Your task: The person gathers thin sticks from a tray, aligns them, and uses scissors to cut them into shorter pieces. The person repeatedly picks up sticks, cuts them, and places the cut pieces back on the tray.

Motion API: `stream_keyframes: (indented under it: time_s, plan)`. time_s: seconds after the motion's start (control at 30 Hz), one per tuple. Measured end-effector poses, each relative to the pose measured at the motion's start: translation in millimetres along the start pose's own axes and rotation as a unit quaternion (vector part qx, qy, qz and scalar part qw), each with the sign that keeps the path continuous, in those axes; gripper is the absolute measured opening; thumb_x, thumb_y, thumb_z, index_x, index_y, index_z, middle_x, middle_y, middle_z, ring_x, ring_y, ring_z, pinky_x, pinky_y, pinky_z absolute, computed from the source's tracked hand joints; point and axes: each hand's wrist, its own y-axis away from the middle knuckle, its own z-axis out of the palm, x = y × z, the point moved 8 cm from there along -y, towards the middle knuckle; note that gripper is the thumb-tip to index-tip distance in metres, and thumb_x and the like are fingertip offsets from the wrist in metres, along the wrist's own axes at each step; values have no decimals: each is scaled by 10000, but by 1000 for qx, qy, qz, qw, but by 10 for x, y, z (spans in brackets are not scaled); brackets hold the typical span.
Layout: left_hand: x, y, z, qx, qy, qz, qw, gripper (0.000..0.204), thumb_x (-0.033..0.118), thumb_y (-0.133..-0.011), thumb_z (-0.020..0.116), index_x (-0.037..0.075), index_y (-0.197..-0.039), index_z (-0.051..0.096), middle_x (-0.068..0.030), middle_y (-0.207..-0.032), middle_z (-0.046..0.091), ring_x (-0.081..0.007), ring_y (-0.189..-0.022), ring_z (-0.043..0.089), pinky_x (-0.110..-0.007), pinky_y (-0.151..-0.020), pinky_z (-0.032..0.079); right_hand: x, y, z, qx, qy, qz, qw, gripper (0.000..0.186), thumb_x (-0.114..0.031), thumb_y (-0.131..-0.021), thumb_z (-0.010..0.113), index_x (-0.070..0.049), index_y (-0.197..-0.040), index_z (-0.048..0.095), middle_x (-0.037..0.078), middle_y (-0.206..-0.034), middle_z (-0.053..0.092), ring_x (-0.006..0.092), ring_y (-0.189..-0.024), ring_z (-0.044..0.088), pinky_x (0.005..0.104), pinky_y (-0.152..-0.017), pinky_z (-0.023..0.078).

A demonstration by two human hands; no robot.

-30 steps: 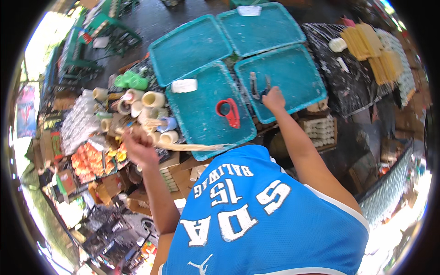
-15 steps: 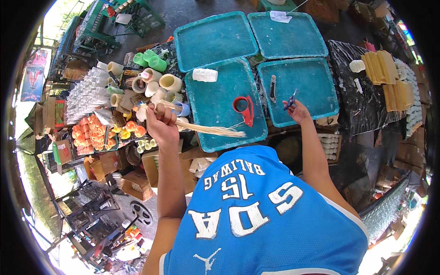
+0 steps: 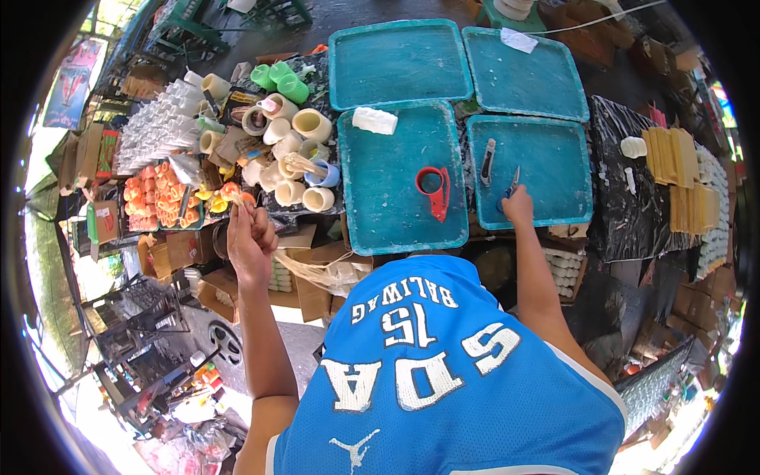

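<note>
My left hand is closed around one end of a bundle of pale strands. The loose ends trail to the right over the cardboard boxes, off the table's front edge. On the near right teal tray, my right hand is closed on small scissors with dark blue handles, blades pointing away from me. A utility knife lies left of the scissors on that tray. On the near left tray are a red tape dispenser and a white crumpled roll.
Cream cylinder moulds, green pieces and orange pieces crowd the table's left side. Two more teal trays lie behind. Yellow sheets are stacked on the black-covered right side. Open cardboard boxes sit below the front edge.
My left hand has moved left and toward me, drawing the strands off the near left tray. My right hand has lowered with the scissors onto the near right tray. The view has shifted slightly.
</note>
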Motion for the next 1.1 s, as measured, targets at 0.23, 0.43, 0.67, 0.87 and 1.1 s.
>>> stream_keyframes:
  time_s: [0.23,0.43,0.67,0.87,1.1]
  plan:
    - [-38,497,-566,80,-89,27,992,221,322,-1180,417,145,-1057,464,59,-718,291,-43,-529,231,-240,-459,181,-1109,-211,-427,-23,-159,-76,984,451,-235,-867,816,42,-1183,653,246,-874,760,294,-673,767,418,-587,607]
    - [-273,755,-761,147,-69,31,986,228,338,-1183,407,133,-1116,481,56,-726,304,-45,-533,251,-238,-464,191,-3461,868,74,-210,-489,-228,815,669,-222,-841,937,22,-1328,550,156,-1043,755,178,-765,700,313,-619,579]
    - [-410,848,-633,163,-58,31,984,218,322,-1182,417,143,-1074,477,60,-731,289,-42,-543,237,-240,-464,176,-5275,1552,971,-178,-341,-444,809,542,-130,-855,832,-50,-1326,575,145,-1035,766,229,-926,744,371,-814,568]
    - [-443,911,-540,150,-138,44,978,217,279,-1186,377,125,-1078,486,58,-735,373,-31,-573,290,-225,-477,231,-5517,1555,1125,-150,-271,-474,825,525,-188,-854,827,-125,-1335,625,163,-1005,770,342,-942,754,438,-823,565]
    - [-484,952,-605,178,-105,19,978,237,281,-1189,375,119,-1054,482,58,-737,376,-30,-572,293,-220,-489,245,-5466,1633,847,-125,-291,-505,803,547,-167,-844,882,-62,-1309,612,198,-1094,781,364,-1000,769,440,-846,580]
